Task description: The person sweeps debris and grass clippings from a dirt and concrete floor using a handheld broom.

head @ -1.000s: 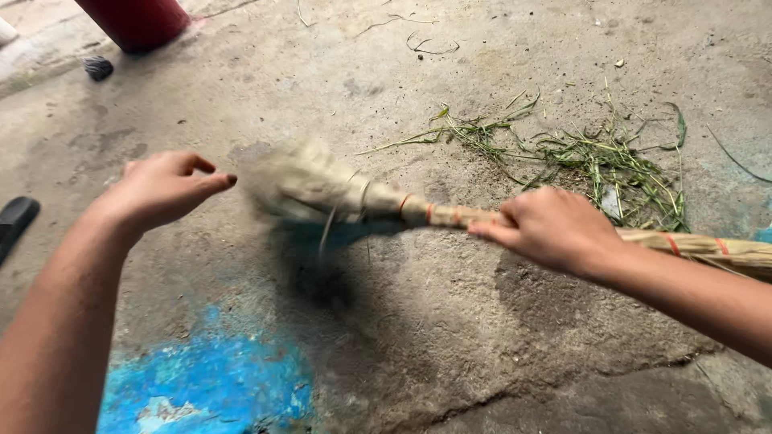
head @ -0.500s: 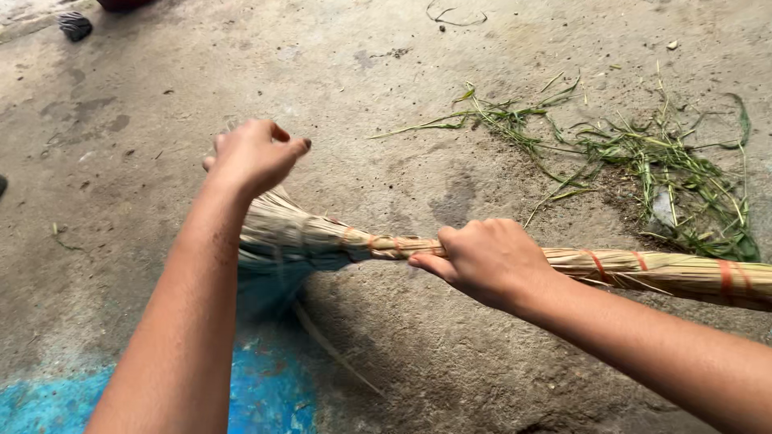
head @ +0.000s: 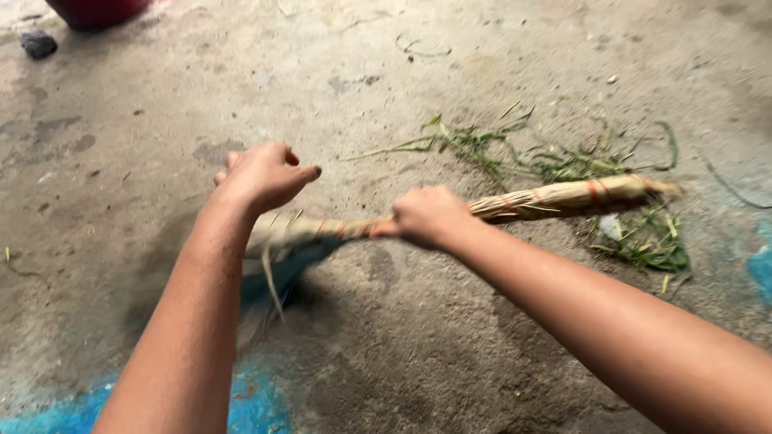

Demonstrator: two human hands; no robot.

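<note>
Concrete floor [head: 482, 48], straw broom [head: 555, 197] in right hand [head: 426, 215]

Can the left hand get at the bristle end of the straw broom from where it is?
Probably yes. The left hand hovers right over the bristle end of the straw broom, nothing between them; the right hand grips the bound handle further along, clear of it.

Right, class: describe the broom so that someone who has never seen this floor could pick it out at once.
On the grey concrete floor, between the blue paint patch and the scattered green grass, lies the broom. The right hand grips its middle. It alone is a long straw-coloured bundle tied with red bands.
</note>
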